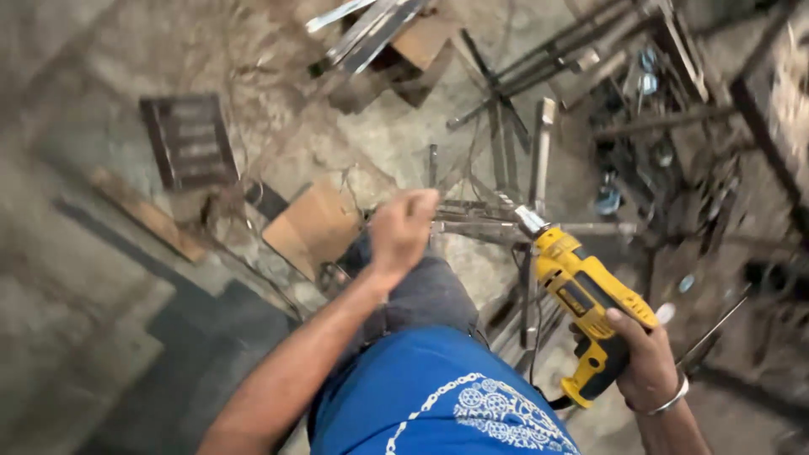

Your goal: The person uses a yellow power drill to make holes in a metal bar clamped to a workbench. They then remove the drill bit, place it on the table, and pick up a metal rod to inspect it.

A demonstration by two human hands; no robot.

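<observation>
Yellow drill (585, 297), lower right: long axis diagonal, chuck pointing to upper left. Right hand (645, 362) wrapped round grip; left hand (403, 226) loosely fisted, ctr frame, empty.

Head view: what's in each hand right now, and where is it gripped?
The right hand holds the yellow power drill by its pistol handle. The left hand is a loose fist over the metal bars; whether it holds anything cannot be told.

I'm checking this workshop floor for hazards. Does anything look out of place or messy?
Yes. Metal bars lie scattered and crossed on the floor ahead, with cardboard scraps loose among them. The right hand holds a yellow drill; the left hand is raised, holding nothing visible.
</observation>
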